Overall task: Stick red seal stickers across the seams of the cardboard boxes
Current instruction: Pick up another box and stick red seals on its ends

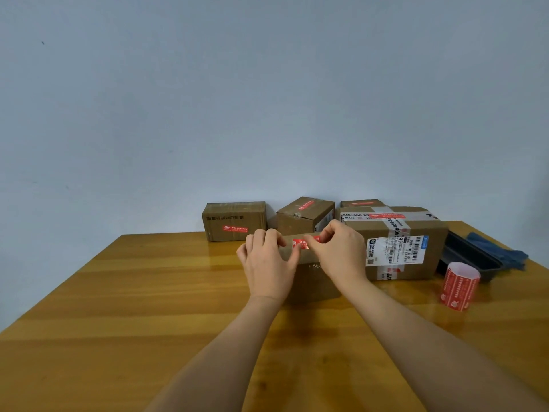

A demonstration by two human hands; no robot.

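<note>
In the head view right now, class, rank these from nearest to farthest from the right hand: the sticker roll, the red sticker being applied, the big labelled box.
1. Red sticker: at the right hand's fingertips.
2. Big labelled box: just right of it.
3. Sticker roll: far right on the table.

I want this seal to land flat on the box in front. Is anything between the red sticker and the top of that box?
Nothing visible. Left hand and right hand pinch the red sticker by its ends right over the near box; only their own fingertips sit there.
</note>
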